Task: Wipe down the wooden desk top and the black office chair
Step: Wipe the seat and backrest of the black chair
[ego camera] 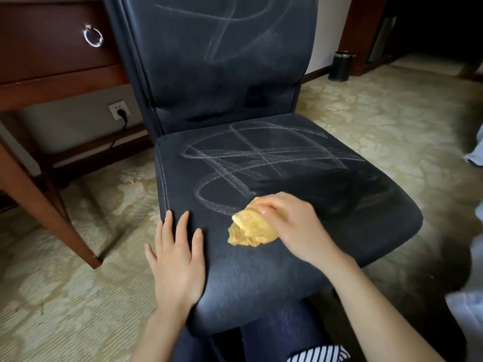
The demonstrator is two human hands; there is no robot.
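The black office chair [261, 257] faces me, its seat and backrest [222, 61] scrawled with white chalk-like lines. My right hand [295, 228] presses a crumpled yellow cloth [251, 228] onto the front middle of the seat, just below the marks. The seat's right part looks darker and free of lines. My left hand [177, 259] lies flat with fingers spread on the seat's front left corner. The wooden desk [52, 82] stands at the left, only its drawer front and leg visible; its top is out of view.
A desk leg [49, 205] slants down to the carpet left of the chair. A wall socket [119, 111] with a plugged cable sits behind it. A dark cylindrical bin [342, 66] stands at the back right. Patterned carpet [379, 121] surrounds the chair.
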